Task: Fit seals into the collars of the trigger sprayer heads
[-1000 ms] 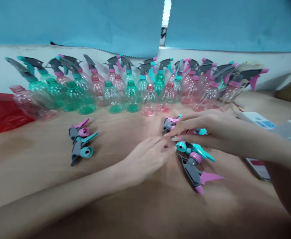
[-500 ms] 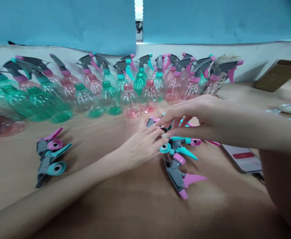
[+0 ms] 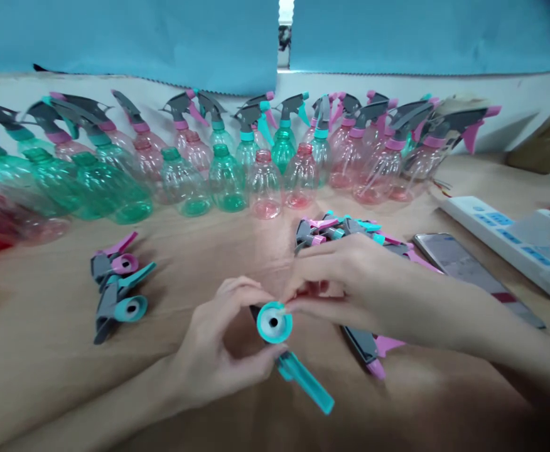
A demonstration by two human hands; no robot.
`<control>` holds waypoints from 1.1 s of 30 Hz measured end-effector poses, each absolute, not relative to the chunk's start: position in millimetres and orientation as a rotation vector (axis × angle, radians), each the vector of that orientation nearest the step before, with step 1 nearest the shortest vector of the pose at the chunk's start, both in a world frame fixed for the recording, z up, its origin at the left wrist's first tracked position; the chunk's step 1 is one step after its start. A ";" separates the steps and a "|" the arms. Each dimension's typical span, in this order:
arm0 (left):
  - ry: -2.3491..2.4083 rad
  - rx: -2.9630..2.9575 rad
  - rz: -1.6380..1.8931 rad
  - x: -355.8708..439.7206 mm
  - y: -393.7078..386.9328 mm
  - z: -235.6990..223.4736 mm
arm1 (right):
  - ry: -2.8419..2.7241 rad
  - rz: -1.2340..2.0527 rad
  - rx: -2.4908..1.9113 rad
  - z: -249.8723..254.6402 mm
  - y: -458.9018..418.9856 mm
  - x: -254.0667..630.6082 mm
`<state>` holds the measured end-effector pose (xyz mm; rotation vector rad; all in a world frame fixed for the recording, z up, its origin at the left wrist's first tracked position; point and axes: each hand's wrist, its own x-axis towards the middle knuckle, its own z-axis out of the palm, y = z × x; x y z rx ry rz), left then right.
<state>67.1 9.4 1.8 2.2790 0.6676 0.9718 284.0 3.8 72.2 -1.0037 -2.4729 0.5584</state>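
Observation:
My left hand (image 3: 223, 342) grips a grey trigger spray head (image 3: 274, 323) between thumb and fingers. Its teal collar faces up, showing a white inside with a dark hole, and its teal trigger (image 3: 307, 383) points down to the right. My right hand (image 3: 341, 282) is closed in a pinch, its fingertips at the collar's upper right rim; what they hold, if anything, is too small to make out. Beyond the right hand lies a pile of grey, pink and teal spray heads (image 3: 334, 231), partly covered by it. A pink-trigger spray head (image 3: 364, 348) shows under the right wrist.
Two spray heads (image 3: 122, 285) lie to the left. Rows of clear green and pink bottles (image 3: 228, 179), some with spray heads fitted, line the back. On the right are a phone (image 3: 473, 270), a white power strip (image 3: 505, 242) and a brown box (image 3: 543, 141).
Both hands have come back toward me from the pile. My left hand now holds a teal-collared spray head, and my right fingers have moved to its collar. The view has shifted slightly.

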 end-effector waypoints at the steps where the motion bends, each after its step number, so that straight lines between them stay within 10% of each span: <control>1: 0.642 2.253 0.957 66.7 8.2 -1.8 | -2.495 0.602 -1.001 70.4 2.7 280.7; 33: 0.670 2.103 0.763 68.4 11.5 -3.9 | -2.203 0.914 -1.026 49.3 -5.3 268.8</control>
